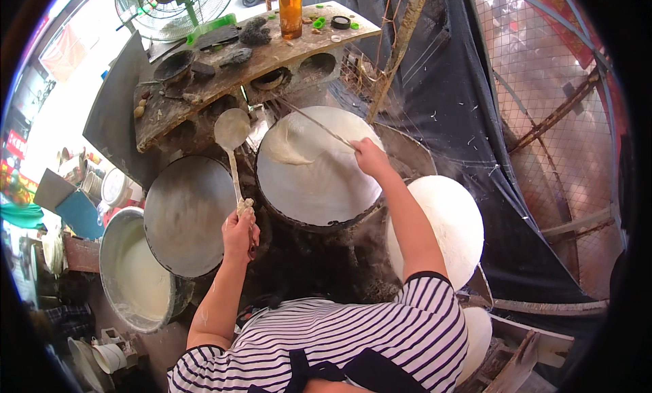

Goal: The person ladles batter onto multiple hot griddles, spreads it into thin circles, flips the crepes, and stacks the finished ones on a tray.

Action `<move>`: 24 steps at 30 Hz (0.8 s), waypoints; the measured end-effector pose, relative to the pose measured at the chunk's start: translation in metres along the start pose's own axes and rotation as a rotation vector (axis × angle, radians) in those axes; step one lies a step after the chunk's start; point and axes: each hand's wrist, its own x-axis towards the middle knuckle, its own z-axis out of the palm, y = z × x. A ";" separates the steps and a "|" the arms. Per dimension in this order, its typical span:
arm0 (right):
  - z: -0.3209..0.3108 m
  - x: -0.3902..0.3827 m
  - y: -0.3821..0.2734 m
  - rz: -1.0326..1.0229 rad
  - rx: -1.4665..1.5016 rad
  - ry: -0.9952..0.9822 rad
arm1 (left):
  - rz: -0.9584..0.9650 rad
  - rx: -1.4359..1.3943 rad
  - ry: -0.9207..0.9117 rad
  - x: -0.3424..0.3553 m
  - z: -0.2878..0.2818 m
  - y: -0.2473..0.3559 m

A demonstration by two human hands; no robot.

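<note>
My left hand [239,233] grips a long-handled ladle [231,127], its round bowl raised between two pans and its handle coated with pale paste. My right hand [370,158] grips a thin stick [314,118] that reaches across the large middle pan [285,189]; pale batter is spread over part of that pan. A second pan [183,213], dull grey, sits to the left. Below it stands a metal tub [139,284] of cream liquid. Under my right forearm lies a white round sheet [441,226].
Behind the pans is a worn ledge [210,91] holding an amber bottle [291,12], dark lumps and small green pieces, with a fan [163,6] behind. Black sheeting [455,101] and a mesh panel [536,108] line the right. Assorted containers [112,186] crowd the left.
</note>
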 end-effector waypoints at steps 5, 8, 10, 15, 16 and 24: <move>0.011 0.022 0.018 -0.133 0.061 -0.209 | 0.009 -0.041 0.019 -0.002 -0.003 0.003; 0.007 0.000 0.047 -0.246 0.222 -0.406 | -0.005 0.019 0.077 -0.004 -0.010 0.003; -0.021 -0.018 0.045 -0.102 0.369 -0.443 | 0.001 -0.005 0.075 -0.008 -0.012 0.004; 0.004 0.059 0.041 -0.146 0.358 -0.370 | 0.019 -0.003 0.109 -0.024 -0.007 0.003; 0.001 0.069 0.032 -0.107 0.349 -0.491 | 0.029 -0.003 0.109 -0.029 -0.010 0.001; -0.054 0.009 0.029 0.012 0.219 -0.721 | 0.036 0.013 0.125 -0.049 -0.042 -0.004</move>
